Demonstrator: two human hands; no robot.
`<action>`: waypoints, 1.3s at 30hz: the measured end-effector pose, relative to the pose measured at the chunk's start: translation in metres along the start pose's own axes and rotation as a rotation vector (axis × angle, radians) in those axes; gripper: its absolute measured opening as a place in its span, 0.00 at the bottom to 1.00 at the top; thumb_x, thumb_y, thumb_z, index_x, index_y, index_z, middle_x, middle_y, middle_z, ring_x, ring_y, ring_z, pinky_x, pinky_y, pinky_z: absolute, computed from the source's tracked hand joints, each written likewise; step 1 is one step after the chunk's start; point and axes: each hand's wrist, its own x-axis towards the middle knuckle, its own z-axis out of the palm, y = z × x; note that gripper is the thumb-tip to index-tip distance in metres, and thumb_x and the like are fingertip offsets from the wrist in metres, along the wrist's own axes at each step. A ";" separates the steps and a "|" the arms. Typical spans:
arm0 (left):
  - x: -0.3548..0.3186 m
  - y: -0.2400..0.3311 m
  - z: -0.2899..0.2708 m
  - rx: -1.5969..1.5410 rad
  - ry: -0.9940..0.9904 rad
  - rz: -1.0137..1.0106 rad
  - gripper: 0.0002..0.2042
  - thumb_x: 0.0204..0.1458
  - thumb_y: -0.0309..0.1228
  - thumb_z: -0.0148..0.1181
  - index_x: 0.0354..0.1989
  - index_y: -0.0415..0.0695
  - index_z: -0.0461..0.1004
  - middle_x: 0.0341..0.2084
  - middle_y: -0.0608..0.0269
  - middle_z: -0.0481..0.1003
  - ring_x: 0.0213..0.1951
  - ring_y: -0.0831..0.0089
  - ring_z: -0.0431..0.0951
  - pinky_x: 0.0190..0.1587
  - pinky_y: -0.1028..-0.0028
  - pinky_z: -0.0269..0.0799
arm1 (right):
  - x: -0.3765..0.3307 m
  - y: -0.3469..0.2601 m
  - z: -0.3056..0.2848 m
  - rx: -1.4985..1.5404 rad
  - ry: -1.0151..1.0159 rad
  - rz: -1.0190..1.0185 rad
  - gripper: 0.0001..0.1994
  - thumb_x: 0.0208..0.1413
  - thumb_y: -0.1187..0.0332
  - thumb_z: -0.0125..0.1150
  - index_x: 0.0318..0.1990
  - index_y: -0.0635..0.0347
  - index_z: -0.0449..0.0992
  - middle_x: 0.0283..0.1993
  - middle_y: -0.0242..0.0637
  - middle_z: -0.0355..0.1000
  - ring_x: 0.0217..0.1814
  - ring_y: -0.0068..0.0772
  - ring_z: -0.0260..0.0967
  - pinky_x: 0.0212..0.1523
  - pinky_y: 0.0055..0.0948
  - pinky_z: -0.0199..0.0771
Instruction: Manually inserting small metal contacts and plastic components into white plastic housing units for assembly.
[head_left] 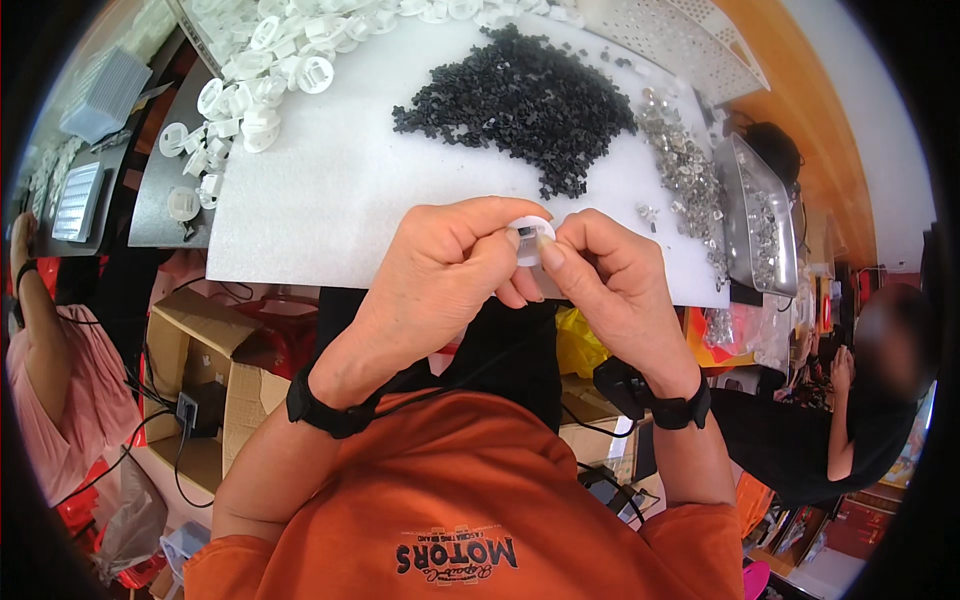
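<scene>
Between my two hands, above the front part of the white sheet, is a small round white plastic part (541, 226) with a dark piece set in its opening. My left hand (440, 268) is closed on its left side, thumb and index finger gripping the rim. On the other side my right hand (618, 272) pinches the same part with thumb and forefinger. Whether the right fingertips also hold a tiny piece is hidden. Beyond my hands lies a heap of small black plastic pieces (520, 100). Many similar round white parts (316, 74) are piled at the far left.
Small clear and metallic pieces (680, 165) are strewn along the right of the white sheet (300, 215), beside a metal tray (765, 215). A perforated white basket (665, 40) stands at the back right. Cardboard boxes (190, 345) sit below left. Other people are at both sides.
</scene>
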 end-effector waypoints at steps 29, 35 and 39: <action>0.001 -0.001 0.009 0.087 0.009 0.014 0.13 0.56 0.22 0.43 0.43 0.33 0.73 0.28 0.60 0.76 0.28 0.79 0.76 0.30 0.82 0.73 | -0.005 0.012 0.000 0.145 -0.024 0.046 0.10 0.59 0.68 0.54 0.27 0.64 0.67 0.21 0.24 0.61 0.24 0.11 0.52 0.23 0.17 0.56; 0.001 0.000 0.005 0.035 -0.050 0.041 0.12 0.59 0.26 0.46 0.43 0.33 0.73 0.28 0.60 0.76 0.28 0.79 0.76 0.30 0.81 0.73 | -0.004 0.010 -0.001 0.133 -0.026 0.038 0.10 0.59 0.68 0.53 0.27 0.63 0.67 0.22 0.23 0.61 0.25 0.11 0.52 0.24 0.16 0.56; 0.003 -0.002 0.008 0.053 -0.038 0.040 0.11 0.59 0.27 0.46 0.42 0.33 0.73 0.27 0.60 0.76 0.28 0.79 0.76 0.29 0.81 0.73 | -0.004 0.009 0.002 0.101 -0.013 0.027 0.11 0.59 0.68 0.53 0.27 0.63 0.67 0.22 0.23 0.61 0.25 0.11 0.52 0.23 0.16 0.55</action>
